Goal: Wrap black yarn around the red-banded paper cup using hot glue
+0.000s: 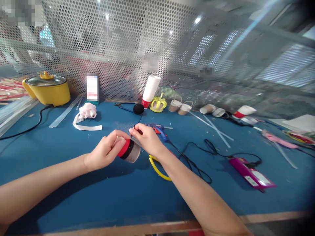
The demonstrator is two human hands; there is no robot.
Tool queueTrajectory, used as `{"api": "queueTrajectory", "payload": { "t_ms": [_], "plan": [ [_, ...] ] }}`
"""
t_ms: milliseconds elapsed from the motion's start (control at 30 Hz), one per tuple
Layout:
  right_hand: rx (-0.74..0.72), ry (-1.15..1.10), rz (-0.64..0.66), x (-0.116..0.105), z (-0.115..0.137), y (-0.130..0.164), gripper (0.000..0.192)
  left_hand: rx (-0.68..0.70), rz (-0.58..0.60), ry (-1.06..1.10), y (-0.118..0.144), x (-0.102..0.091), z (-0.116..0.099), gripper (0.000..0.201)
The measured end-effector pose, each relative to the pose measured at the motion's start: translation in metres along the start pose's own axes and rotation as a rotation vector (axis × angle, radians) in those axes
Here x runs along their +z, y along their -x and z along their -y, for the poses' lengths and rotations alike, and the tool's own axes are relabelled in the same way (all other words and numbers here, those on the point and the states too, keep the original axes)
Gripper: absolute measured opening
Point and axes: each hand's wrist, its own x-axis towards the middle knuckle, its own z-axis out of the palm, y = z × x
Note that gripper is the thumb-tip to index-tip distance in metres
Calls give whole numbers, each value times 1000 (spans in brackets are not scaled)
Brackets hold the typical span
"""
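Head view | paper cup (130, 150) lying sideways, axis left-right, rim rightward | left hand (105, 151) fingers clamped round cup | right hand (147, 137) fingertips pinched together at cup's top edge

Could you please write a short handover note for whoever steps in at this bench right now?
Left hand: grip around a paper cup with a red band, held on its side above the blue table.
Right hand: fingertips pinching at the cup's rim; whatever they hold is too small to tell.
Nearby: glue gun just behind the right hand, yellow band under the wrist.
Done or left: cannot tell from this view.
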Motion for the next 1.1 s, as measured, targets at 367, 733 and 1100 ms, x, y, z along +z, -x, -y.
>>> {"api": "queueTrajectory", "payload": {
  "t_ms": [367,733,1100],
  "plan": [
    [44,-87,60,7,-1,0,27,43,-38,-14,1,-2,-1,17],
    [120,-77,13,3,-13,-5,42,-51,-130,107,-4,1,-2,16],
    [-328,-21,-66,-2,8,9,10,-197,-216,38,-10,0,6,18]
  ]
}}
